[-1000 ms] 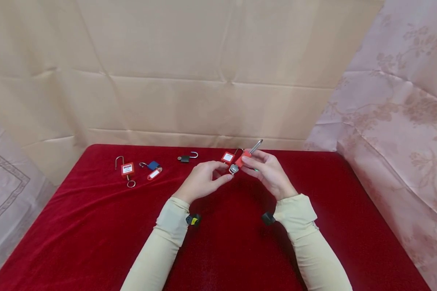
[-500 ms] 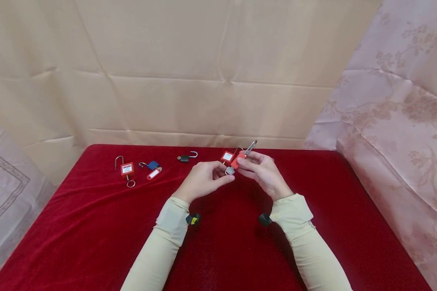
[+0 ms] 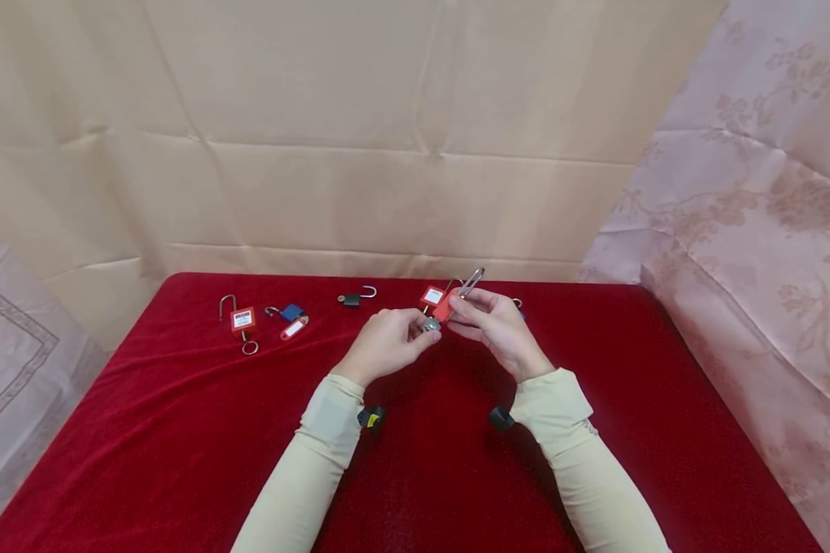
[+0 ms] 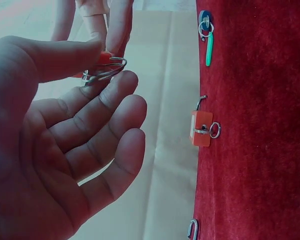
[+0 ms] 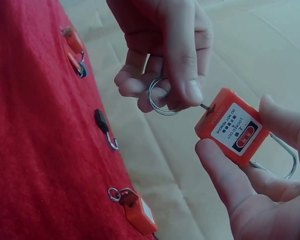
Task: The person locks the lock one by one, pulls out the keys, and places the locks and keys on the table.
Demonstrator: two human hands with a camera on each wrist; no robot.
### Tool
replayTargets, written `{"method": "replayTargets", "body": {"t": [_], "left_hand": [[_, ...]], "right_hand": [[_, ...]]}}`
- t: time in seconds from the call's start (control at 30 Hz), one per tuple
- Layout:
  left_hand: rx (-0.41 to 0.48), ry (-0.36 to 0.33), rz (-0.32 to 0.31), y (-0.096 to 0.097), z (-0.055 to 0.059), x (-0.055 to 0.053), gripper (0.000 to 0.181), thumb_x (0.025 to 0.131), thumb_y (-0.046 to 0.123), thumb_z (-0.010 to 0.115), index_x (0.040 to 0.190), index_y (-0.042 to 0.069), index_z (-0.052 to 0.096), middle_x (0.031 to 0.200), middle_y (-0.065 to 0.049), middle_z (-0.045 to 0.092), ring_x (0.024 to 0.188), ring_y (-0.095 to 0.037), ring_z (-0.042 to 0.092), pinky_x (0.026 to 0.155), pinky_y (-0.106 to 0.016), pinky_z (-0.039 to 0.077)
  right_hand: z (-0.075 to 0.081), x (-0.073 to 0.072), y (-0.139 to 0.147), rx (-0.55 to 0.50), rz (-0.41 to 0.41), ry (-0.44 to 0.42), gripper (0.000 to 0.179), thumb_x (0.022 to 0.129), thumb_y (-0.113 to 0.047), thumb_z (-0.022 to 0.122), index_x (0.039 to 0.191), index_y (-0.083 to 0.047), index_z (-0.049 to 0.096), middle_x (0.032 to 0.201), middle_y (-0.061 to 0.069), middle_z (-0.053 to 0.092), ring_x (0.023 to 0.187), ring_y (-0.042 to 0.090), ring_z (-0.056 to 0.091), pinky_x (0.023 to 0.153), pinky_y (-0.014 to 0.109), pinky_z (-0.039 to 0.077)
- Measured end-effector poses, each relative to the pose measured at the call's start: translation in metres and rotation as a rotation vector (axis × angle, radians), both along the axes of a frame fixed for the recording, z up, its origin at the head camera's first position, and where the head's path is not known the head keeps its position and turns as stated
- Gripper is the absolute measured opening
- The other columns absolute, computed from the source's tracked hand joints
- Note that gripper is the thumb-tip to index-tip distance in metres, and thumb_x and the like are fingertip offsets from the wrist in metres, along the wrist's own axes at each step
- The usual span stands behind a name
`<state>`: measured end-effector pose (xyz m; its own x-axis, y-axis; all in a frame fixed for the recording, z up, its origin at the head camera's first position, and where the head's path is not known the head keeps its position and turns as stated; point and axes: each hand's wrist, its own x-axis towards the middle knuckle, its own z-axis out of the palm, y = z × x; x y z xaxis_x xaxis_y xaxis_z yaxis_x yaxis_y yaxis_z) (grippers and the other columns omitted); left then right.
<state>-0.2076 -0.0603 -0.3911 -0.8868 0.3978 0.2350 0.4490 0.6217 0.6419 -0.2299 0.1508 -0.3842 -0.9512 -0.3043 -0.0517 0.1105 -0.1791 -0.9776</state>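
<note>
Above the red table my right hand holds a red padlock between thumb and fingers, its long steel shackle pointing up and away. The right wrist view shows the red padlock with its white label facing the camera. My left hand pinches a small key whose tip sits at the keyhole in the lock's bottom. A key ring hangs from it under my fingers. In the left wrist view the key ring shows between thumb and forefinger, and the lock is mostly hidden.
Along the table's far edge lie a red padlock with a key ring, a blue padlock with a red tag, a small black padlock and another red padlock. Beige paper backs the table, with floral cloth to the right.
Both hands drifted a little left and away with the padlock. My left hand closed in, bringing the key up against the bottom of the lock.
</note>
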Motion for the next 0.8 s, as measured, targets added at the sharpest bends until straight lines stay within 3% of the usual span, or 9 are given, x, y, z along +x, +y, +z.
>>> {"method": "replayTargets", "body": {"t": [0.17, 0.33, 0.53, 0.63, 0.8], "left_hand": [[0.014, -0.047, -0.011, -0.004, 0.002, -0.001, 0.014, 0.096, 0.028, 0.07, 0.097, 0.014, 0.071, 0.07, 0.008, 0.063, 0.058, -0.011, 0.054, 0.06, -0.03, 0.048], [0.078, -0.157, -0.028, -0.014, 0.01, 0.002, 0.016, 0.1, 0.03, 0.064, 0.098, 0.014, 0.066, 0.075, -0.001, 0.065, 0.062, -0.014, 0.055, 0.062, -0.032, 0.048], [0.119, -0.248, -0.034, -0.022, 0.016, 0.003, 0.027, 0.105, 0.037, 0.051, 0.096, 0.013, 0.06, 0.087, -0.011, 0.066, 0.07, -0.018, 0.054, 0.067, -0.035, 0.045], [0.126, -0.279, -0.047, -0.024, 0.013, 0.003, 0.031, 0.105, 0.039, 0.048, 0.094, 0.011, 0.059, 0.085, -0.011, 0.063, 0.068, -0.018, 0.05, 0.066, -0.035, 0.043], [0.153, -0.392, -0.116, -0.023, 0.01, 0.006, 0.039, 0.105, 0.04, 0.047, 0.098, 0.003, 0.059, 0.083, -0.01, 0.061, 0.072, -0.022, 0.052, 0.069, -0.036, 0.044]], "right_hand": [[0.004, -0.002, -0.002, 0.026, -0.011, 0.009, 0.048, 0.101, -0.023, 0.064, 0.136, 0.009, 0.054, 0.115, 0.014, 0.07, 0.098, 0.024, 0.072, 0.091, 0.041, 0.055], [0.012, -0.006, -0.012, 0.055, -0.039, 0.038, 0.052, 0.103, -0.031, 0.062, 0.135, 0.009, 0.055, 0.116, 0.015, 0.069, 0.092, 0.023, 0.073, 0.086, 0.039, 0.057], [0.025, -0.015, -0.026, 0.092, -0.096, 0.076, 0.035, 0.102, -0.029, 0.063, 0.118, 0.001, 0.064, 0.109, 0.017, 0.067, 0.08, 0.021, 0.073, 0.077, 0.038, 0.06], [0.026, -0.019, -0.03, 0.099, -0.108, 0.082, 0.029, 0.103, -0.025, 0.061, 0.118, 0.0, 0.064, 0.105, 0.015, 0.068, 0.077, 0.021, 0.074, 0.073, 0.039, 0.06], [0.022, -0.017, -0.032, 0.192, -0.137, 0.112, 0.03, 0.103, -0.022, 0.061, 0.12, 0.004, 0.064, 0.095, 0.012, 0.069, 0.069, 0.019, 0.072, 0.066, 0.038, 0.061]]}}
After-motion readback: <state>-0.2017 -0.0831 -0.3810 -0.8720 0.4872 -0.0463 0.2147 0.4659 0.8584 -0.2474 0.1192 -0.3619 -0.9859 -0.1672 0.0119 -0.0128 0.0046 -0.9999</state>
